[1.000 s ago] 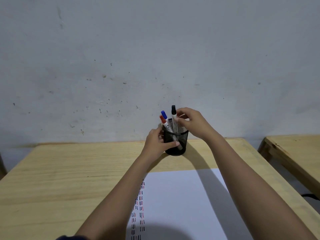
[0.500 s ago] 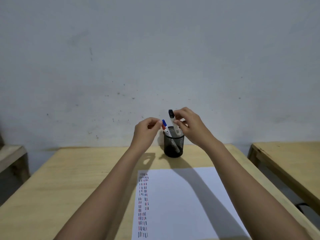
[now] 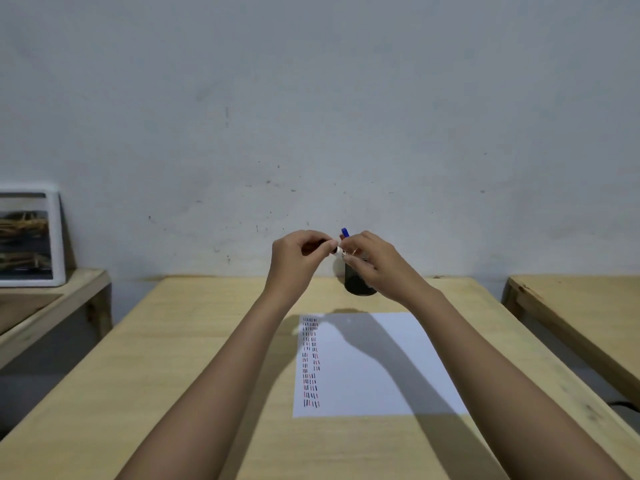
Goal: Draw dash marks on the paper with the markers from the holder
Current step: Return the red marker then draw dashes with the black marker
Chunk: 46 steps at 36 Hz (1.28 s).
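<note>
A black mesh holder stands at the far side of the wooden table, partly hidden behind my right hand. A blue-capped marker sticks up from it. My right hand grips the white body of the black marker in front of the holder. My left hand pinches its dark cap end, and the two hands meet there. The white paper lies nearer to me, with columns of black and red dash marks down its left edge.
A second wooden table stands to the right across a gap. At the left a lower wooden surface carries a white-framed picture leaning on the wall. A dark cable lies on the floor at right.
My right hand has lifted the black marker out of the holder. My left hand left the holder and closed on the marker's cap end. The view has pulled back and tilted down.
</note>
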{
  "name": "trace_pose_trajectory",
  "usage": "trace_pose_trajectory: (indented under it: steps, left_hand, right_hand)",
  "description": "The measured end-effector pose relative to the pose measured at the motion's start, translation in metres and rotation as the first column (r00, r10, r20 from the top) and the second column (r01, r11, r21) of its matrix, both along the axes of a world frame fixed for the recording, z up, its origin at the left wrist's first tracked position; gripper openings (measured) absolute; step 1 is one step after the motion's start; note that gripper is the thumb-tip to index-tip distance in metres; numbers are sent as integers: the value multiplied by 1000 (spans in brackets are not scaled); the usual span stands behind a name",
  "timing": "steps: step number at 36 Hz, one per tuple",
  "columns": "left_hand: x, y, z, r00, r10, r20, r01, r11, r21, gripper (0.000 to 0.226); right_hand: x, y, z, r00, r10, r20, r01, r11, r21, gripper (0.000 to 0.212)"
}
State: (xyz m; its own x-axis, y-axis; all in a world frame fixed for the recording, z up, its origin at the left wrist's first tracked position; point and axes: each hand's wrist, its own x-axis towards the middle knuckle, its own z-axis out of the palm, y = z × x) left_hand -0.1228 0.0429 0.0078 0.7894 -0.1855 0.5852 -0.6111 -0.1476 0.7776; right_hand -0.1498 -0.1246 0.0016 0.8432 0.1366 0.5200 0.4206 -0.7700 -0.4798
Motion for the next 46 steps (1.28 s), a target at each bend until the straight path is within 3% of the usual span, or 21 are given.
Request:
trace_pose_trajectory:
  steps: [6, 10, 13, 17, 22, 24, 32, 40, 44, 46]
  left_hand:
    - [-8, 27, -4, 993, -18, -120, -7, 980, -199, 12]
    - [-19, 36, -15, 970, -104, -220, 27, 944, -327, 6]
    - [-26, 38, -23, 958, -150, -244, 47, 923, -382, 7]
    - [-32, 40, -30, 958, -157, -240, 64, 933, -355, 13]
    - [-37, 35, -34, 966, -138, -219, 81, 964, -253, 11]
    - [-36, 33, -36, 970, -127, -209, 80, 972, -220, 12]
    - [-28, 30, -47, 955, -88, -282, 46, 987, -152, 9]
    - [-17, 41, -64, 886, -140, -443, 31, 969, -245, 16]
    - [-4, 57, -66, 820, -183, -543, -6, 945, -327, 20]
    - [2, 70, -70, 813, -148, -562, -2, 966, -258, 19]
  right_hand:
    - [-18, -3, -8, 996, 45, -79, -15, 939, 344, 10]
    - [-31, -4, -19, 987, 115, -109, -26, 800, 600, 13]
    - [-36, 2, -28, 982, 173, -77, -46, 611, 790, 12]
    - [-41, 18, -34, 967, 255, -19, -42, 231, 972, 14]
    - [-43, 34, -37, 947, 315, 70, -13, -182, 983, 14]
    - [-40, 40, -39, 937, 332, 105, -15, -261, 965, 14]
    - [-32, 40, -56, 949, 311, 57, -12, -144, 990, 18]
    - [-29, 45, -54, 946, 325, 18, -52, 95, 994, 18]
    - [-23, 40, -55, 947, 316, 52, -94, 117, 989, 18]
    - [-20, 34, -57, 957, 281, 70, -100, 95, 990, 17]
